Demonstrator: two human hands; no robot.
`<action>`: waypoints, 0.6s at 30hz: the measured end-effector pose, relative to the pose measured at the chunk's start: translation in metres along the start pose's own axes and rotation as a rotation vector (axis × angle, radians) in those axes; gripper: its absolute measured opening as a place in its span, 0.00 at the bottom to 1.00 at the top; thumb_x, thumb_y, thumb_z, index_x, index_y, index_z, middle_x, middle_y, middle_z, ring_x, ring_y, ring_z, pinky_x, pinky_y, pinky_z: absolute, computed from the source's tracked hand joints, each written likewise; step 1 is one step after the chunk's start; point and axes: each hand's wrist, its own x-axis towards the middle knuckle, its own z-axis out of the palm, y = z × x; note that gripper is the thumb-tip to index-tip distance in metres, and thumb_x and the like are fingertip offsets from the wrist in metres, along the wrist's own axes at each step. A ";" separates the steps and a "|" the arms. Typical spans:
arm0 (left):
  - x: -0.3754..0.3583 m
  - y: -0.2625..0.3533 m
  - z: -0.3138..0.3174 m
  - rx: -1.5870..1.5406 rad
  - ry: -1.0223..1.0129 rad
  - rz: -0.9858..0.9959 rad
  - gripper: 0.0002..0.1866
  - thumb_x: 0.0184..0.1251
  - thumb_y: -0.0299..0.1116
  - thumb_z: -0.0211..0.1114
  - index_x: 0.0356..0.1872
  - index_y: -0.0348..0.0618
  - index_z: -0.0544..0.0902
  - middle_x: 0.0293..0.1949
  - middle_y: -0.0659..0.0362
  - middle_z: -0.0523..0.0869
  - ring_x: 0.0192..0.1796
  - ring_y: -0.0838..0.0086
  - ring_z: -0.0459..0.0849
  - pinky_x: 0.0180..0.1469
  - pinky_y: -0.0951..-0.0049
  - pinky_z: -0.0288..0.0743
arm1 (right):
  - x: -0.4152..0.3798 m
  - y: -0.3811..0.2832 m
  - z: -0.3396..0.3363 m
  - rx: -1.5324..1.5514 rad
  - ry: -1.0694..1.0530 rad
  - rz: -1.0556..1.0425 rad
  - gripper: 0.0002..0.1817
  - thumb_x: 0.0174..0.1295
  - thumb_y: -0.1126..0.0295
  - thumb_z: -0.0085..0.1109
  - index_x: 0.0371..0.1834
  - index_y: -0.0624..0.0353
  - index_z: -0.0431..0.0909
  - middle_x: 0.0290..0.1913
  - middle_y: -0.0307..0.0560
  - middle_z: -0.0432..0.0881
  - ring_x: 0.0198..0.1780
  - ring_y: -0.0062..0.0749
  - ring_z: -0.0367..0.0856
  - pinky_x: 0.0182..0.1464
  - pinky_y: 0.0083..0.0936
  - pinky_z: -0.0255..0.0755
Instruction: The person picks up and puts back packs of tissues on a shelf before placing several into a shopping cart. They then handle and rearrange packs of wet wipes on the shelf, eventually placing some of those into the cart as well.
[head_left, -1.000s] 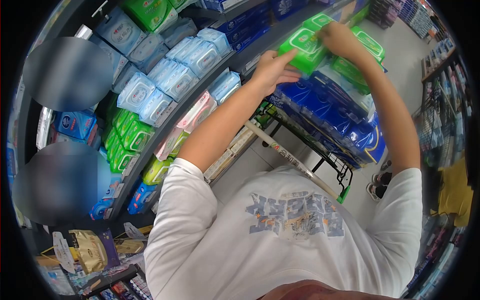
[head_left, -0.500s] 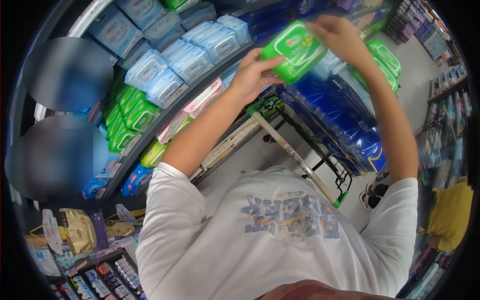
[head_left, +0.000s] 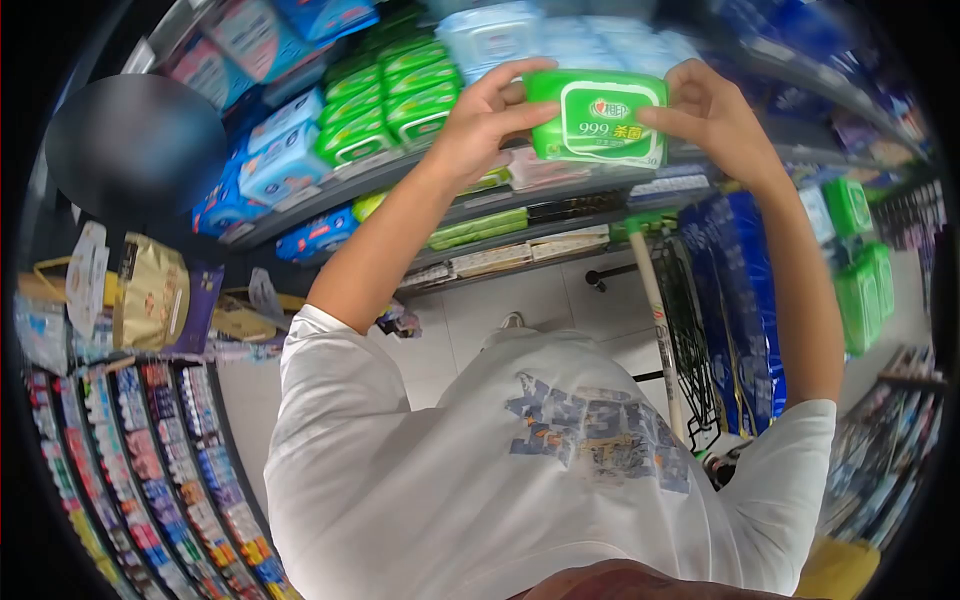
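Note:
A green wipes pack (head_left: 603,118) with a white-bordered label is held up in front of the shelf, label facing me. My left hand (head_left: 497,115) pinches its left end, thumb on the front. The right end is gripped by my right hand (head_left: 712,115), its thumb also over the front. Behind my left hand, stacks of similar green packs (head_left: 420,92) stand on the shelf, and light blue packs (head_left: 495,38) sit behind and above the held pack.
Below right, a cart's handle (head_left: 660,325) stands beside large blue packages (head_left: 735,300). More green packs (head_left: 862,295) are at the right. A lower shelf (head_left: 480,232) crosses the middle. Gold and purple bags (head_left: 155,295) hang at the left, above racks of small goods (head_left: 150,460).
The view has swung left, toward the shelf's green packs. The held pack is now level, facing me, with both hands at its ends. The cart appears farther right.

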 end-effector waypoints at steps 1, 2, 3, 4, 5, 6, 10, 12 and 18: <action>-0.008 0.005 -0.015 0.042 0.000 0.009 0.27 0.68 0.26 0.67 0.68 0.39 0.72 0.57 0.53 0.83 0.57 0.71 0.83 0.57 0.70 0.77 | 0.010 -0.005 0.015 0.004 -0.028 -0.009 0.25 0.56 0.54 0.77 0.42 0.62 0.76 0.29 0.47 0.84 0.32 0.22 0.80 0.35 0.21 0.70; -0.015 0.009 -0.032 0.058 0.036 0.055 0.29 0.68 0.26 0.67 0.69 0.37 0.71 0.56 0.54 0.84 0.56 0.73 0.83 0.57 0.72 0.76 | 0.020 -0.010 0.031 0.048 -0.044 -0.038 0.28 0.54 0.55 0.78 0.45 0.65 0.75 0.33 0.52 0.85 0.36 0.27 0.83 0.39 0.24 0.74; -0.022 0.014 -0.050 0.055 0.057 0.057 0.29 0.68 0.26 0.67 0.69 0.37 0.71 0.56 0.54 0.84 0.56 0.73 0.83 0.57 0.72 0.76 | 0.029 -0.014 0.046 0.091 -0.057 -0.064 0.32 0.53 0.56 0.79 0.49 0.68 0.74 0.37 0.57 0.86 0.40 0.32 0.86 0.43 0.27 0.78; -0.030 0.019 -0.069 0.112 0.105 0.093 0.29 0.66 0.26 0.69 0.68 0.36 0.72 0.55 0.54 0.84 0.55 0.71 0.83 0.58 0.72 0.76 | 0.043 -0.013 0.062 0.097 -0.081 -0.076 0.37 0.53 0.54 0.79 0.55 0.71 0.73 0.41 0.61 0.86 0.43 0.39 0.87 0.46 0.31 0.80; -0.038 0.025 -0.087 0.171 0.152 0.127 0.29 0.64 0.25 0.71 0.67 0.35 0.73 0.53 0.54 0.85 0.54 0.70 0.84 0.58 0.71 0.76 | 0.053 -0.018 0.076 0.101 -0.099 -0.079 0.37 0.53 0.54 0.79 0.55 0.71 0.73 0.41 0.61 0.86 0.43 0.39 0.87 0.46 0.31 0.80; -0.048 0.035 -0.098 0.184 0.190 0.137 0.30 0.64 0.24 0.71 0.67 0.32 0.73 0.55 0.53 0.85 0.55 0.71 0.83 0.58 0.72 0.76 | 0.064 -0.027 0.093 0.008 -0.093 -0.124 0.38 0.53 0.53 0.79 0.57 0.71 0.73 0.42 0.62 0.86 0.44 0.41 0.87 0.46 0.33 0.80; -0.073 0.058 -0.167 0.478 0.266 0.181 0.29 0.65 0.24 0.71 0.67 0.36 0.74 0.54 0.54 0.86 0.55 0.72 0.84 0.56 0.73 0.78 | 0.109 -0.041 0.163 -0.123 -0.072 -0.244 0.40 0.53 0.52 0.78 0.64 0.64 0.72 0.47 0.62 0.85 0.47 0.43 0.86 0.47 0.35 0.80; -0.078 0.068 -0.200 0.568 0.263 0.145 0.28 0.66 0.26 0.70 0.67 0.35 0.73 0.56 0.53 0.85 0.57 0.72 0.83 0.59 0.71 0.76 | 0.126 -0.048 0.194 -0.114 -0.098 -0.181 0.40 0.53 0.52 0.77 0.67 0.59 0.71 0.51 0.65 0.84 0.53 0.44 0.84 0.48 0.37 0.80; -0.064 0.073 -0.280 0.895 0.297 0.127 0.30 0.66 0.31 0.72 0.66 0.36 0.72 0.59 0.53 0.84 0.62 0.68 0.81 0.62 0.67 0.75 | 0.179 -0.044 0.256 -0.083 0.004 -0.298 0.34 0.56 0.67 0.73 0.64 0.64 0.69 0.48 0.65 0.84 0.50 0.58 0.83 0.52 0.41 0.77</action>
